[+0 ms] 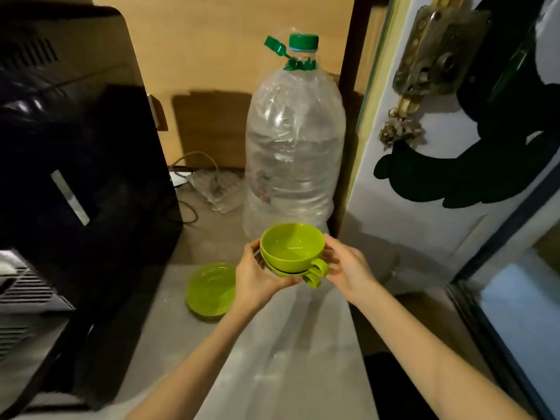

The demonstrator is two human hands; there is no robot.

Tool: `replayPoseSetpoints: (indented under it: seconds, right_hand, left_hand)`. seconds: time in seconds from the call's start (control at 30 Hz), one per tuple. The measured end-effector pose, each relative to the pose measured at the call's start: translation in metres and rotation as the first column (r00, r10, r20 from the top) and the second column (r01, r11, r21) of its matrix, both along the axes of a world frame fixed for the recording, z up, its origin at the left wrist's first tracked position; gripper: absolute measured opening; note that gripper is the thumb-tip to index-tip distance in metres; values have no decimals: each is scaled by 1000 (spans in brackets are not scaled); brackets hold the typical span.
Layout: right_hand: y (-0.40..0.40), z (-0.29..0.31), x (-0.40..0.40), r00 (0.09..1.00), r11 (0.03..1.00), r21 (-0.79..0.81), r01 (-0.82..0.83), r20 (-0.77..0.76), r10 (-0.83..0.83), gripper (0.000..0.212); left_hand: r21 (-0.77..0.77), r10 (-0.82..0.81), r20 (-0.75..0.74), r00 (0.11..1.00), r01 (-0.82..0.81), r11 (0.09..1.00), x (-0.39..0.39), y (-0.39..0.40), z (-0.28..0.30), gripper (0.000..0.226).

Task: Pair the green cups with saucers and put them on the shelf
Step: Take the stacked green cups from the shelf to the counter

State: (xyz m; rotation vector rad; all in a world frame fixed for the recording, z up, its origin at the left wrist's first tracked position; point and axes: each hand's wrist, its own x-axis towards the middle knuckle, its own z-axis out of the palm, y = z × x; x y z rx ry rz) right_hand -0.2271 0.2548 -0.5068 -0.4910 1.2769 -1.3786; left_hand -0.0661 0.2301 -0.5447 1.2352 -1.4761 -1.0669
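Two green cups are nested one inside the other, handles pointing right and toward me. My left hand grips the stack from the left and underneath, holding it above the grey surface. My right hand touches the right side by the handles. A stack of green saucers lies flat on the surface just left of my left hand. How many saucers are stacked there I cannot tell.
A large clear plastic water bottle with a green cap stands right behind the cups. A black appliance fills the left side. Cables and a white adapter lie at the back. A white door with a lock stands on the right.
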Motion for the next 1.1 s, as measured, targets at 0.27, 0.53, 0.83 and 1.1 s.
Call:
replayPoseSetpoints:
  seconds: [0.27, 0.53, 0.83, 1.1]
  right_hand:
    - [4, -64, 8, 1000, 993, 112, 25, 2, -26, 11]
    - [-4, -84, 5, 1000, 985, 171, 13, -2, -13, 26]
    - [-15, -90, -1, 999, 976, 216, 38, 5, -40, 29]
    - [-34, -80, -8, 952, 960, 277, -26, -286, 108, 15]
  left_hand:
    - [91, -28, 75, 997, 22, 996, 9, 12, -53, 91]
    - [161, -39, 119, 992, 19, 987, 7, 6, -71, 91]
    - [201, -54, 129, 990, 28, 979, 3, -5, -81, 93]
    - [165, -119, 288, 950, 73, 984, 15, -1, -65, 108]
